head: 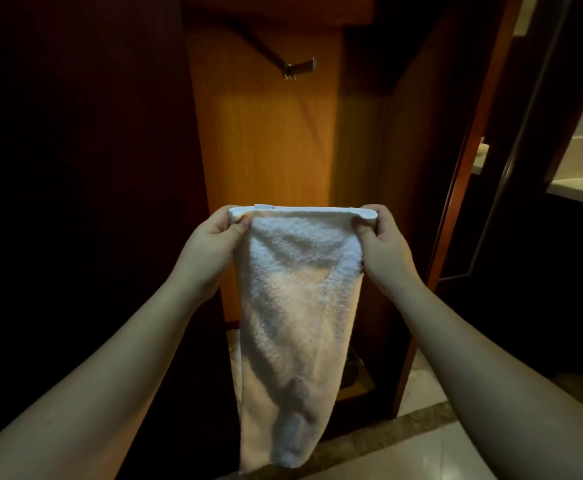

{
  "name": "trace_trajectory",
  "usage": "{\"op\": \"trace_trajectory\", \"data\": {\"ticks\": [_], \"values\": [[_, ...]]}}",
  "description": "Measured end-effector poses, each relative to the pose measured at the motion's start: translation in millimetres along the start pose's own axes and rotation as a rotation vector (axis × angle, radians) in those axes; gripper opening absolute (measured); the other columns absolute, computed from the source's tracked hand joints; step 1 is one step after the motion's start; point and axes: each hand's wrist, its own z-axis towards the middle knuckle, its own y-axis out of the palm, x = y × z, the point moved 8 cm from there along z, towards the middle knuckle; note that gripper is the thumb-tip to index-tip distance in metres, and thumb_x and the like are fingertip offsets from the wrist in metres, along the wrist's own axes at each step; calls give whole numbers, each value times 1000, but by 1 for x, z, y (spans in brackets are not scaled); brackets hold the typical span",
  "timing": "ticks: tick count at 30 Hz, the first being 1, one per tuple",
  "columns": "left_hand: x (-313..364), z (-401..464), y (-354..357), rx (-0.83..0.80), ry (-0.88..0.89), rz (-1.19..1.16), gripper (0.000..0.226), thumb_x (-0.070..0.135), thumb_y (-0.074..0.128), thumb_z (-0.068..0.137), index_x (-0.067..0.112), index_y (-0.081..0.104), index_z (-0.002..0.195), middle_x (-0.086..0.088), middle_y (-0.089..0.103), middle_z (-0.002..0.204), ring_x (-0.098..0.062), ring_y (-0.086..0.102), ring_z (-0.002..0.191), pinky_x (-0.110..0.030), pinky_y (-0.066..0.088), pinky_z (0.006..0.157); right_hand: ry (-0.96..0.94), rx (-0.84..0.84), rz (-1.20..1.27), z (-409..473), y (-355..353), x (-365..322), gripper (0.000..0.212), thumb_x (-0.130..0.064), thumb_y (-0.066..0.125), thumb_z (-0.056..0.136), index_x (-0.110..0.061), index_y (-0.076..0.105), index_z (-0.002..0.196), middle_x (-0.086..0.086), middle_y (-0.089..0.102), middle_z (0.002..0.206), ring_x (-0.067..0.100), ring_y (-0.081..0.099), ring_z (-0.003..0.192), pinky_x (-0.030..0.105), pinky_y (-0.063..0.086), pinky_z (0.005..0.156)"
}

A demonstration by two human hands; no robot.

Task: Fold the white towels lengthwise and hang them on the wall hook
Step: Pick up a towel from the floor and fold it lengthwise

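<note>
We pinch the top corners of the white towel (297, 306) at frame centre, left hand (214, 244) and right hand (380, 244) each clamped on it, and should keep that edge taut while lifting toward the hook (298, 66) above.

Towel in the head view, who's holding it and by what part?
Both hands pinch the white towel by its top corners: left hand at one corner, right hand at the other.

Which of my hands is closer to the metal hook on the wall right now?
Right, slightly. The hook is high on the wood panel, a little right of the towel's middle. The right hand pinches the towel's upper right corner below it; the left hand pinches the upper left corner.
</note>
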Motion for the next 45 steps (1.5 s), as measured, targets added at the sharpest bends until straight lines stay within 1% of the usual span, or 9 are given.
{"op": "trace_trajectory", "data": {"ticks": [6, 10, 15, 18, 31, 34, 38, 42, 45], "values": [[-4, 4, -4, 32, 20, -9, 22, 28, 53, 96, 24, 73, 104, -1, 75, 100, -14, 70, 88, -22, 56, 72, -149, 81, -117, -5, -4, 2, 11, -32, 52, 100, -39, 53, 91, -28, 62, 78, -8, 56, 67, 7, 38, 56], [-8, 6, -5, -1, -6, -28, 24, 28, 54, 95, 28, 76, 103, -2, 76, 104, -18, 71, 92, -34, 56, 79, -36, 105, -51, -1, -8, 9, 42, -61, 57, 91, -19, 62, 84, 0, 62, 76, 4, 56, 61, 14, 40, 56], [-11, 4, -7, -63, -60, -83, 24, 29, 55, 91, 24, 75, 104, 1, 75, 98, -14, 70, 84, -31, 54, 71, 429, -442, 501, -9, 23, 24, 76, -61, 88, 59, -15, 70, 117, 15, 73, 116, 28, 73, 102, 36, 60, 77], [-6, 1, -7, -109, -45, -114, 24, 28, 55, 92, 23, 75, 104, 3, 75, 93, -12, 70, 80, -24, 55, 64, 394, -563, 508, -13, 26, 18, 71, -57, 85, 68, -11, 70, 120, 17, 71, 120, 31, 70, 108, 35, 59, 80], [-46, -14, 11, -70, -218, -256, 42, 33, 68, 88, 5, 67, 120, -15, 73, 115, -30, 71, 106, -33, 58, 83, 417, -380, 599, -13, 29, 30, 36, -45, 72, 83, -14, 79, 100, 16, 75, 107, 29, 73, 97, 36, 59, 79], [-56, -12, 10, -19, -261, -180, 38, 34, 67, 93, 6, 69, 118, -14, 74, 112, -31, 72, 104, -42, 56, 89, 415, -328, 442, -16, 27, 36, 39, -48, 71, 85, -14, 74, 104, 12, 77, 101, 26, 74, 91, 40, 56, 81], [-85, -29, 17, 216, -376, -121, 31, 40, 65, 95, 15, 73, 111, -6, 77, 102, -27, 74, 98, -46, 56, 92, 366, -101, -23, -36, 25, 45, 31, -54, 57, 96, -28, 71, 86, -16, 73, 72, -4, 65, 61, 26, 43, 60], [-97, -62, 36, 408, -358, -3, 26, 54, 55, 97, 34, 71, 100, 15, 75, 88, 2, 71, 82, -28, 56, 76, 329, 45, -25, -82, 44, 36, 31, -51, 51, 100, -32, 64, 80, -19, 68, 79, -14, 60, 70, 10, 42, 54], [-100, -79, 54, 470, -349, -25, 14, 40, 55, 100, 30, 65, 102, 15, 66, 80, 14, 63, 74, -8, 50, 65, 314, -45, 16, -111, 69, 27, 20, -52, 47, 98, -40, 59, 88, -18, 67, 78, -18, 60, 79, 0, 40, 63]]}}
